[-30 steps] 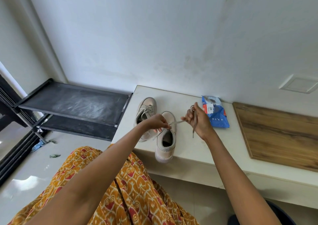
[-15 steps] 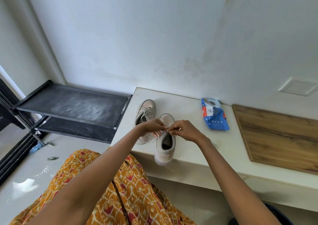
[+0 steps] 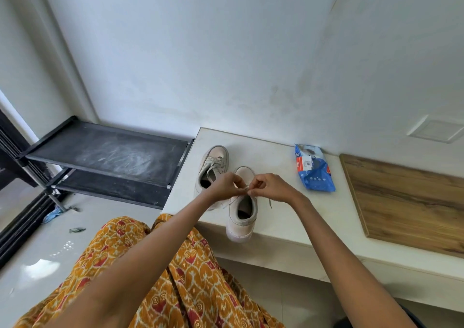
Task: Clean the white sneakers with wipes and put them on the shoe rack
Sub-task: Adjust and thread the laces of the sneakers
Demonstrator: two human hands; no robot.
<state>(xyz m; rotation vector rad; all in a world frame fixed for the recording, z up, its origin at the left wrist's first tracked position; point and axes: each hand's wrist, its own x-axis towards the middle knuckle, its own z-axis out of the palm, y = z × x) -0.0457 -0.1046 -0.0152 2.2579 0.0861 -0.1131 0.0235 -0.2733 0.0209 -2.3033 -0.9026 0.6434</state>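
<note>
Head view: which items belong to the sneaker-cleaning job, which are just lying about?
Job:
near sneaker, laces pinched by left hand and right hand
far sneaker
wipes pack
shoe rack

Lying about:
wooden board
blue scrap on the floor by the rack
dark scrap on the floor

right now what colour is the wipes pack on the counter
Blue, with a white and red label on the wipes pack; the head view shows it.

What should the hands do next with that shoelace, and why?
Probably pull the lace snug and finish the knot. The left hand and right hand both pinch it over the near sneaker, and loose ends hang beside the shoe's opening. The shoe rack waits to the left.
</note>
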